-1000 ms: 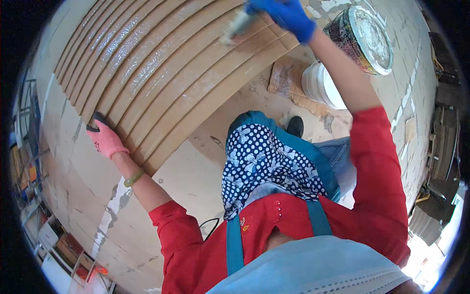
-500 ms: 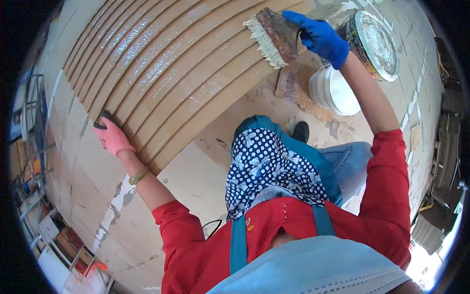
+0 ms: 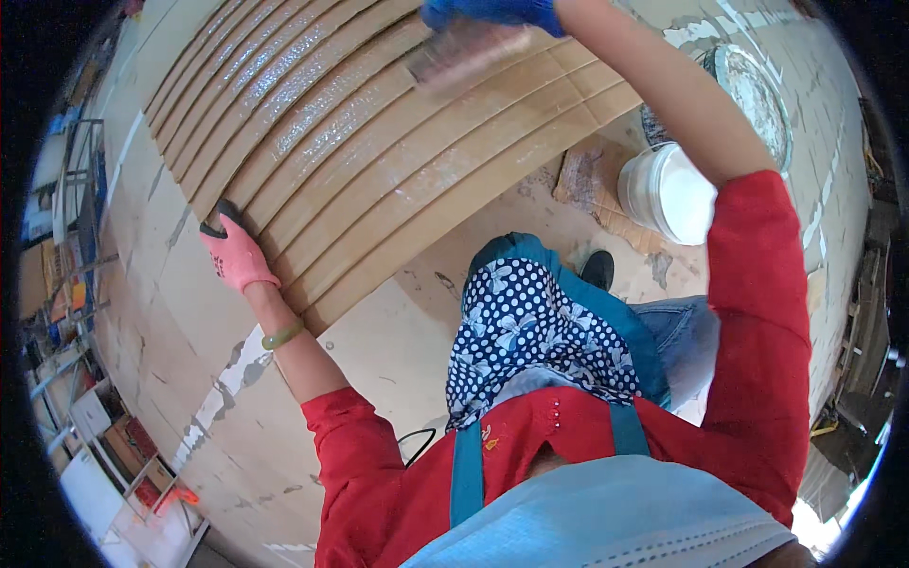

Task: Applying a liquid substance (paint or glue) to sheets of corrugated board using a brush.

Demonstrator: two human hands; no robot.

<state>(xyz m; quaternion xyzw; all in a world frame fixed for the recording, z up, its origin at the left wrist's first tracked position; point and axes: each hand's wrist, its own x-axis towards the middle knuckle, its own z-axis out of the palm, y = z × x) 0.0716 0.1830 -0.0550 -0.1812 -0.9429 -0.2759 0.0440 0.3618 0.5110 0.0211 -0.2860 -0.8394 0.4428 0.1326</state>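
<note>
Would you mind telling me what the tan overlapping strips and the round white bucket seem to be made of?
The tan overlapping strips look like thin wood veneer or board: matte brown with a faint grain, and glossy wet streaks where a coating, perhaps glue, lies on them. The round white bucket looks like smooth moulded plastic, with a white liquid inside.

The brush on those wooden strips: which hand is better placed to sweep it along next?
The right hand: its blue glove grips the brush over the wet strips. The left hand merely presses their edge.

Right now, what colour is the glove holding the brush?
Blue; the right hand shows it best in the head view.
</note>
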